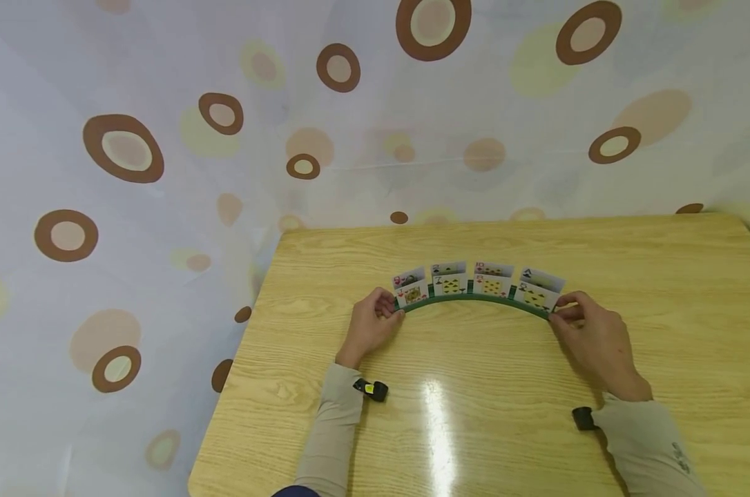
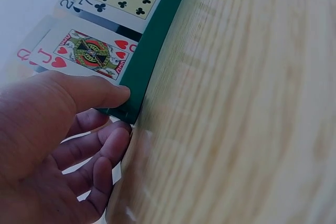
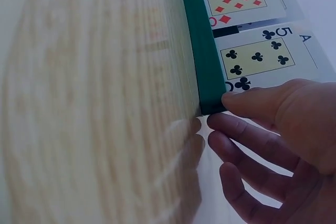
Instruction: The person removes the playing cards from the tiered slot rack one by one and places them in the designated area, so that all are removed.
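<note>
1. Two bare hands are in my head view, well apart, at the ends of a thin, curved green card holder (image 1: 462, 297), which is just right of the frame's middle and a bit low.
2. The left hand (image 1: 373, 322) pinches the holder's left end; up close I see its thumb on the green front and its other fingers bent.
3. The right hand (image 1: 600, 339) pinches the right end, its thumb at the corner.
4. In front I read, from left to right, a white jack of hearts card (image 1: 414, 295), a white seven of clubs card (image 1: 451, 284), a white eight of diamonds card (image 1: 492, 285) and a white five of clubs card (image 1: 538, 297).
5. Behind them peek a red queen card (image 1: 408, 277), a black two card (image 1: 448, 268), a red ten card (image 1: 494, 269) and a black ace card (image 1: 543, 277).
6. A shiny, light-brown wooden table (image 1: 288, 331) spreads across the lower part.
7. A pale sheet with brown rings (image 1: 182, 62) fills the top and left.
</note>
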`<state>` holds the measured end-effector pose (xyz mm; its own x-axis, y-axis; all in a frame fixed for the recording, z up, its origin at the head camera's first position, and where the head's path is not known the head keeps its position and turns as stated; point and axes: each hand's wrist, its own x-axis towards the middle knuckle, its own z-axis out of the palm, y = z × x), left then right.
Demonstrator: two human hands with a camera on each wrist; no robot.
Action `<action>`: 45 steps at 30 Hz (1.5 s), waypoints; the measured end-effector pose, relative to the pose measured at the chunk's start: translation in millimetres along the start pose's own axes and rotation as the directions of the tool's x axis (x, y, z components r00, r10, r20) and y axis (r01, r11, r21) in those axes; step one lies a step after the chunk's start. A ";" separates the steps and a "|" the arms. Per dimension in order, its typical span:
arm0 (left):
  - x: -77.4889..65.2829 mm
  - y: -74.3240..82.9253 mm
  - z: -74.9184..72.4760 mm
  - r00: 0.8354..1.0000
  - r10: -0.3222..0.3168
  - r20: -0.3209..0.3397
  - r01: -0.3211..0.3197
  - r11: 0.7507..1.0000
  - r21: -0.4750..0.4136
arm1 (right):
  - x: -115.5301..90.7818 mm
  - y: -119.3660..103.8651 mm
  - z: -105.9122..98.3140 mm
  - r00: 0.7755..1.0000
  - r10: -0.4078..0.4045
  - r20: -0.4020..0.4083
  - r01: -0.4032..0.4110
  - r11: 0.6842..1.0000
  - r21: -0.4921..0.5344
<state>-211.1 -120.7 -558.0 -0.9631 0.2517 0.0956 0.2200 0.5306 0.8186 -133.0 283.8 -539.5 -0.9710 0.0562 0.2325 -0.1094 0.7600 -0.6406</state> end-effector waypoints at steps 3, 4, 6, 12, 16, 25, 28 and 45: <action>-0.6 1.4 0.8 1.000 0.004 -0.006 -0.004 1.000 -0.009 | -0.4 0.1 -1.3 0.999 0.018 -0.034 -0.017 0.999 0.028; -0.8 1.8 1.0 1.000 0.006 -0.009 -0.006 1.000 -0.014 | -0.5 0.1 -1.6 0.999 0.017 -0.050 -0.015 0.999 0.037; -1.3 2.9 1.2 1.000 0.008 -0.015 -0.008 1.000 -0.023 | -0.6 -0.1 -1.9 0.997 0.007 -0.082 -0.003 0.999 0.055; -2.6 4.2 1.6 1.000 -0.009 -0.025 0.009 1.000 -0.027 | -1.7 -3.2 1.2 0.997 -0.008 -0.082 0.013 0.998 0.057; -3.1 3.2 2.2 1.000 -0.016 -0.024 0.016 0.999 -0.031 | -2.0 -5.9 4.6 0.995 -0.013 -0.095 0.019 0.998 0.066; -4.7 0.3 2.8 1.000 -0.019 -0.021 0.018 1.000 -0.023 | 0.9 -7.7 10.0 0.993 -0.022 -0.120 0.031 0.997 0.074; -4.4 0.5 2.5 1.000 -0.015 -0.022 0.014 1.000 -0.021 | 2.2 -7.7 11.0 0.991 -0.024 -0.131 0.033 0.997 0.068; -4.1 3.7 3.0 0.999 -0.008 -0.031 0.008 1.000 -0.011 | -4.8 -28.8 3.4 0.991 -0.023 -0.130 0.049 0.979 0.200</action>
<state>-205.9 -117.4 -557.0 -0.9692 0.2221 0.1065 0.2107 0.5236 0.8255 -126.0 259.4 -524.7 -0.9323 0.1225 0.3402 -0.1969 0.6171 -0.7618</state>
